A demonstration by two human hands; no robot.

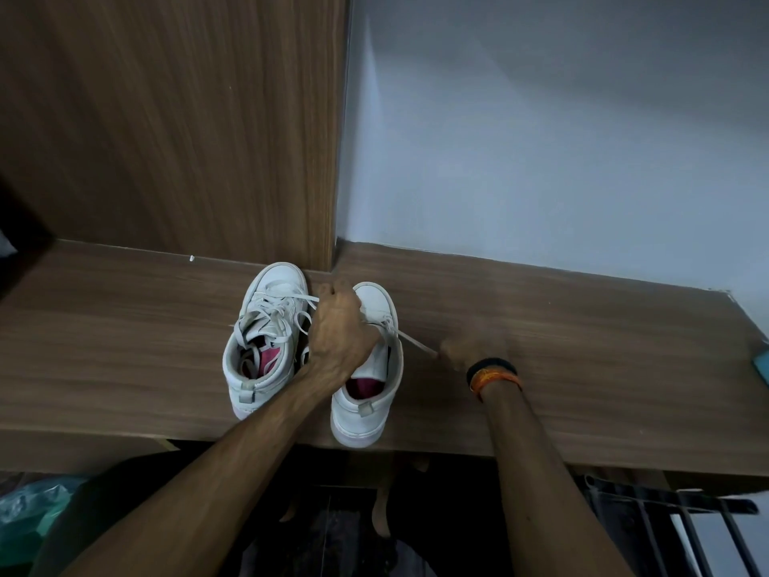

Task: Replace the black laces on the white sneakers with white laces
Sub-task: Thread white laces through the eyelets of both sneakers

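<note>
1. Two bare forearms reach up from the bottom edge of the view toward a wooden shelf where a pair of white sneakers stands side by side, toes pointing away.
2. Left hand rests over the laced front of the right sneaker, fingers curled down as if gripping lace there; exactly what it pinches is hidden.
3. Right hand, blurred by motion, holds the end of a white lace pulled taut out to the side from that shoe. An orange and black wristband circles its wrist.
4. Left sneaker carries white laces, loose and untied, with ends tucked into the opening. No black lace is visible anywhere, so the job looks nearly finished.
5. Risks, as a judgement: a hard sideways pull could drag the right sneaker, whose heel already overhangs the shelf's front edge, off onto the floor. Uneven pulling could also leave one lace end too short to tie.
6. Around: a wooden panel and a pale wall stand just behind the toes, leaving little room to push the shoes back. A blue-green object peeks in at the far right edge.
</note>
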